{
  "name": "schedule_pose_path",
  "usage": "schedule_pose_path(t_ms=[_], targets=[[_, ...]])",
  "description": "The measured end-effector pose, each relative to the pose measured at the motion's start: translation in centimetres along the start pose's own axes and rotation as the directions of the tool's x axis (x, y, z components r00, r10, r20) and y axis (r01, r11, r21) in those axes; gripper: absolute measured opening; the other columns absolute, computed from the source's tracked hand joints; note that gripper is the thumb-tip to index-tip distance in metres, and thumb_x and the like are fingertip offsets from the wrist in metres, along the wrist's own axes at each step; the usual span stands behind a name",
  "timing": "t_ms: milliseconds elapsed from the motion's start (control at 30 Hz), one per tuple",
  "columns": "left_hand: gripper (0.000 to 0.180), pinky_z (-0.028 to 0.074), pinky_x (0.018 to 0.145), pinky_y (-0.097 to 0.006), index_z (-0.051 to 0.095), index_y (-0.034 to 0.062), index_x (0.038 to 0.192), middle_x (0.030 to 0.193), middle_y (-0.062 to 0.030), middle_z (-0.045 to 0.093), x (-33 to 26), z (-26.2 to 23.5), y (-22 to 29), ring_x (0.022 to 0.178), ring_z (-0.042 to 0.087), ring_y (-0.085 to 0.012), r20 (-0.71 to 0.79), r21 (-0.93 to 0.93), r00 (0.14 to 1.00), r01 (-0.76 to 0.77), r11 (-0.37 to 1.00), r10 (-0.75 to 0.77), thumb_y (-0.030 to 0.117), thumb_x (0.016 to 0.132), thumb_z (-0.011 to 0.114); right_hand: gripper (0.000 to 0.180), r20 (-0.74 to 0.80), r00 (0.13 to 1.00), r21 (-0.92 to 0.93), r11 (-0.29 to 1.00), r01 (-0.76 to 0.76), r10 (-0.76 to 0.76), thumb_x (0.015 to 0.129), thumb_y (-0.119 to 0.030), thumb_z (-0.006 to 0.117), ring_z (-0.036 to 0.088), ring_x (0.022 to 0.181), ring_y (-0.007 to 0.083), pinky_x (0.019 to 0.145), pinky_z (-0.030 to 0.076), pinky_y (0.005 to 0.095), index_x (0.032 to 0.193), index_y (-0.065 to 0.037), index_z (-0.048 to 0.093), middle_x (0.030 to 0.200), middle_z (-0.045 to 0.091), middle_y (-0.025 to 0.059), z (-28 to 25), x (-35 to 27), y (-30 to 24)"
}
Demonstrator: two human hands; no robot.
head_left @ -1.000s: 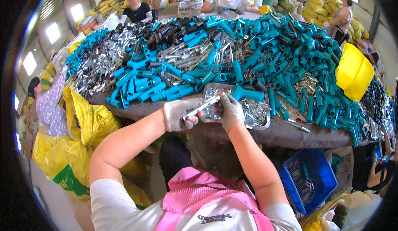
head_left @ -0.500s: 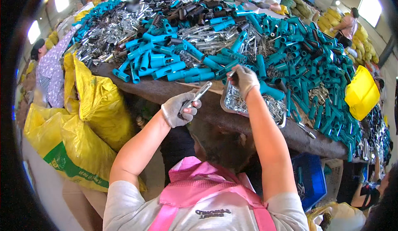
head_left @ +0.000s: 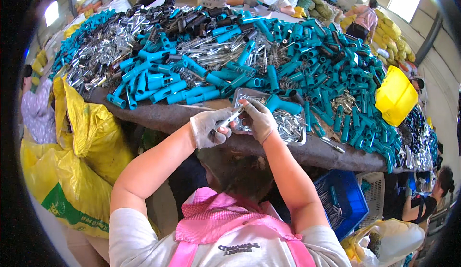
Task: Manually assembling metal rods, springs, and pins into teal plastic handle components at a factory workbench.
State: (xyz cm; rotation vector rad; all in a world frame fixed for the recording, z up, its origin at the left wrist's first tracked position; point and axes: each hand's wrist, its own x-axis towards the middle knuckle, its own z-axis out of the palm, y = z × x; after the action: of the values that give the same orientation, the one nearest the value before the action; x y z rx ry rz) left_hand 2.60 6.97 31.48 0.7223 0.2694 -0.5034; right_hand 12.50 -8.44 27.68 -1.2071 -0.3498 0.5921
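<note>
My left hand (head_left: 207, 130), in a pale work glove, is closed around a short, shiny metal tube (head_left: 227, 120) that slants up to the right. At the tube's upper end is my right hand (head_left: 260, 120), gloved too, with thumb and fingers pinched together. Whatever small piece may lie between those fingertips is hidden. Just beyond and to the right of that hand, a metal tray (head_left: 304, 133) of small silvery parts sits at the table's near edge. One teal plastic tube (head_left: 284, 105) lies across the tray.
Teal tubes (head_left: 169, 92), black sleeves (head_left: 197, 23) and silver rods (head_left: 204, 51) are heaped over the dark-covered table (head_left: 158, 116). Yellow sacks (head_left: 96, 132) stand at left, a blue crate (head_left: 353, 200) below right. A yellow scoop-like plastic piece (head_left: 396, 96) rests on the heap. Several people work around.
My right hand has come from over the tray to the tube's upper end, beside my left hand. The left still grips the tube. The whole view has shifted slightly.
</note>
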Motion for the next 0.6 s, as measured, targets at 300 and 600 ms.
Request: schedule_pose_path(t_ms=[300,600], targets=[[0.022,0.035,0.035,-0.011,0.053,0.0031,0.102,0.077,-0.0033,0.052,1.1,3.6,4.0,0.05,0.043,-0.0039,-0.228,0.14,0.959,0.201,0.97,-0.166,0.019,0.094,0.039,0.017,0.113,0.967,0.574,0.779,-0.253,0.23,0.095,-0.024,0.045,0.059,0.073,0.019,0.062,0.054,0.0309,0.098,-0.008,0.05,0.085,0.058,0.0074,-1.0,1.3,1.2],[0.021,0.04,0.036,-0.017,0.049,0.0021,0.093,0.073,-0.0045,0.052,2.3,3.7,4.2,0.052,0.048,-0.0079,-0.294,0.205,0.923,0.316,0.926,-0.25,0.022,0.093,0.041,0.031,0.147,0.958,0.609,0.74,-0.285,0.248,0.094,-0.035,0.044,0.061,0.067,0.0241,0.059,0.054,0.0319,0.093,-0.005,0.05,0.079,0.061,0.0115,-2.1,1.2,1.8]])
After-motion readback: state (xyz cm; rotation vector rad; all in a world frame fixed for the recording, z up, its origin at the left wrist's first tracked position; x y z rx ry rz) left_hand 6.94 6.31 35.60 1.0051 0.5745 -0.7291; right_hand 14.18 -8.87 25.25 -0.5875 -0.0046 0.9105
